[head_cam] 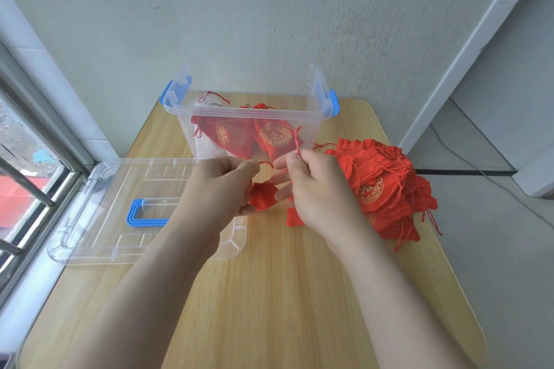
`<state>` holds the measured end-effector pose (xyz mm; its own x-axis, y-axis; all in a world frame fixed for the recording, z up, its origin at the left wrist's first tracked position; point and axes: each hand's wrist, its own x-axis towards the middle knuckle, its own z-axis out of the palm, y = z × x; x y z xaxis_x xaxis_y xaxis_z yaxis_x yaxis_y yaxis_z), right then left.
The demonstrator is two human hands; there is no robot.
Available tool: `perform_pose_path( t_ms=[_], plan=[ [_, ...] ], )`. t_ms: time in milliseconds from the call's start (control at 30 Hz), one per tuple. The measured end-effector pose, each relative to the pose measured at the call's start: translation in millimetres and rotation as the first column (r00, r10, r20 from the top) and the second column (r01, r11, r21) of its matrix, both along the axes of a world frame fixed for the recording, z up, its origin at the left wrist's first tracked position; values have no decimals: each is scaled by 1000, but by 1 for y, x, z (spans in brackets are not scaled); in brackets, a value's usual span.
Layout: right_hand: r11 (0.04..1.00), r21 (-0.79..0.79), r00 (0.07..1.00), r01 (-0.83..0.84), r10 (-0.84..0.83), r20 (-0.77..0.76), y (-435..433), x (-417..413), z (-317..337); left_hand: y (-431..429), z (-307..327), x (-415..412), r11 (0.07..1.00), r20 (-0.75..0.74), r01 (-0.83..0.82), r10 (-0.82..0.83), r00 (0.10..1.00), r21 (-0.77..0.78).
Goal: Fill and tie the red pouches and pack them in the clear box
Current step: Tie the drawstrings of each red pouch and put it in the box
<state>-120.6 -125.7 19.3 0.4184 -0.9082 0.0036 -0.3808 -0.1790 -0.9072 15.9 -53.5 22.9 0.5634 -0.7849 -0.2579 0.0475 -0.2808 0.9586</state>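
Between my hands, above the table, hangs a small red pouch (263,195) with its neck gathered. My left hand (217,186) pinches one end of its red drawstring (297,138). My right hand (314,189) pinches the other end, which sticks up above my fingers. The clear box (248,112) with blue latches stands behind my hands, open, with several red pouches with gold prints inside. A pile of flat red pouches (386,189) lies on the table to the right of my right hand.
The clear lid (120,210) with a blue handle lies flat on the wooden table (284,293) at the left, partly under my left forearm. A window with bars runs along the left edge. A wall stands close behind the box.
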Motion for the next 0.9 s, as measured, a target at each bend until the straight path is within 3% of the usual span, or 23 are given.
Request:
perform_pose_path(
  t_ms=[133, 233, 567, 900],
  plan=[
    [992, 122, 999, -19, 13, 52, 3, 1, 3, 0, 3, -5, 1000, -87, 24, -25, 996, -17],
    [991, 126, 997, -35, 26, 69, 1, 2, 3, 1, 4, -5, 999, -122, 39, -40, 992, -16],
    [992, 87, 995, -92, 89, 39, -3, 0, 0, 3, 4, -3, 998, 2, 52, -52, 999, 19],
    [993, 24, 991, -115, 117, -69, -8, -5, -5, 5, 2, -3, 981, 0, 147, -148, 989, 126]
  ],
)
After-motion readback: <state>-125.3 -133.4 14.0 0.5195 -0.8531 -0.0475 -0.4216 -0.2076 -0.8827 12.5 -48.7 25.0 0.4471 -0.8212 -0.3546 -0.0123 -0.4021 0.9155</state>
